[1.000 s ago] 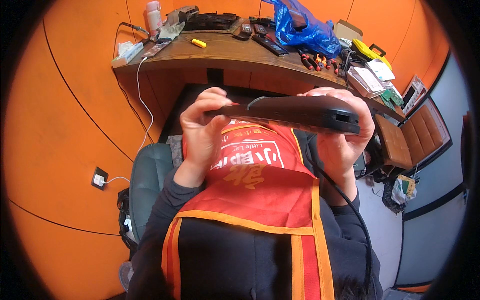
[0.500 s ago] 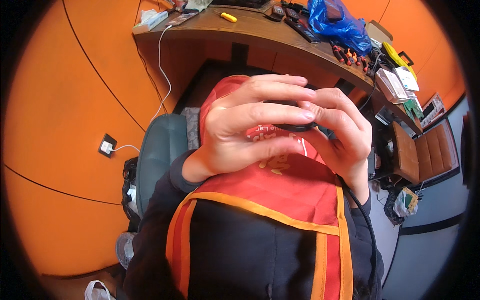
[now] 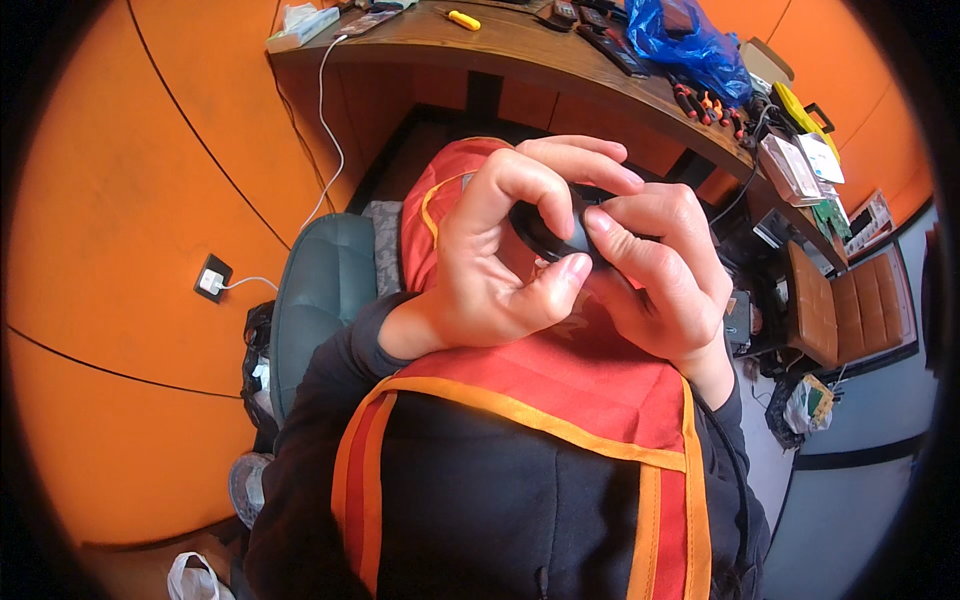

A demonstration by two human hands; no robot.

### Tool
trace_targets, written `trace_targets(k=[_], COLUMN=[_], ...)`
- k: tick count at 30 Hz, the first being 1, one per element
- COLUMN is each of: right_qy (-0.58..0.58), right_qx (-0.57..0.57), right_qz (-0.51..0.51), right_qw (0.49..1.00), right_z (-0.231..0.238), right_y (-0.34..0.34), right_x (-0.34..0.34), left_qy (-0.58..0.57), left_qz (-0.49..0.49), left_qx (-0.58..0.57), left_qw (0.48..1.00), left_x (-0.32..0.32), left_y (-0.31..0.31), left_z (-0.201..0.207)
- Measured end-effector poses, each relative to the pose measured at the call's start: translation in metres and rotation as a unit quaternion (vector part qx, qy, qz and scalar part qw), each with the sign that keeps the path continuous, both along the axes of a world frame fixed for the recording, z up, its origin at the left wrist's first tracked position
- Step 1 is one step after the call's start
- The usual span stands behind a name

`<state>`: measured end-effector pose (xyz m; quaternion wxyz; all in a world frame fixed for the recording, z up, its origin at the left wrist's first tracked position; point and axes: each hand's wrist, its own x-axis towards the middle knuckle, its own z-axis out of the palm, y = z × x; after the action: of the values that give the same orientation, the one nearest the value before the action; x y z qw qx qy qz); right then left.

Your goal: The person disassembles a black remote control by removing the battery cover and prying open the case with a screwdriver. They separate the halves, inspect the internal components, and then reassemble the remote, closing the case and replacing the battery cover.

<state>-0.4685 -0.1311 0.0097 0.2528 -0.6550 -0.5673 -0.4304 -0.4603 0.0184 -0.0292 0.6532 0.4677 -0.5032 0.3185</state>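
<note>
Both hands are raised together in front of the red apron, holding a small black rounded object with a smooth, greyish upper face. My left hand has its index finger bent onto the object and its thumb at the near edge, while other fingers reach across the far side. My right hand grips the right end, with the thumb resting on top. Fingers cover much of the object, so its exact kind does not show.
Beyond my hands runs a wooden desk bearing a yellow-handled tool, a blue plastic bag and several red-and-black pliers. A green chair stands left, a brown chair right. An orange wall rises at left.
My left index finger has curled down onto the black object and the left thumb has come up against it. The object has tilted, showing more of its upper face.
</note>
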Motion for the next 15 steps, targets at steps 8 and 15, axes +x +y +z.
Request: trace_targets(k=[8, 15], right_qy=[-0.017, 0.108], right_qx=[0.009, -0.057], right_qz=[-0.056, -0.091], right_qw=[0.998, 0.988], right_z=[0.010, 0.013], right_y=[-0.007, -0.009], right_x=[-0.006, -0.005], left_qy=[0.054, 0.212], left_qz=[-0.054, -0.123], left_qx=[0.007, -0.055], left_qw=[0.997, 0.968], left_x=[0.007, 0.010], left_y=[-0.005, -0.016], left_z=[-0.001, -0.011])
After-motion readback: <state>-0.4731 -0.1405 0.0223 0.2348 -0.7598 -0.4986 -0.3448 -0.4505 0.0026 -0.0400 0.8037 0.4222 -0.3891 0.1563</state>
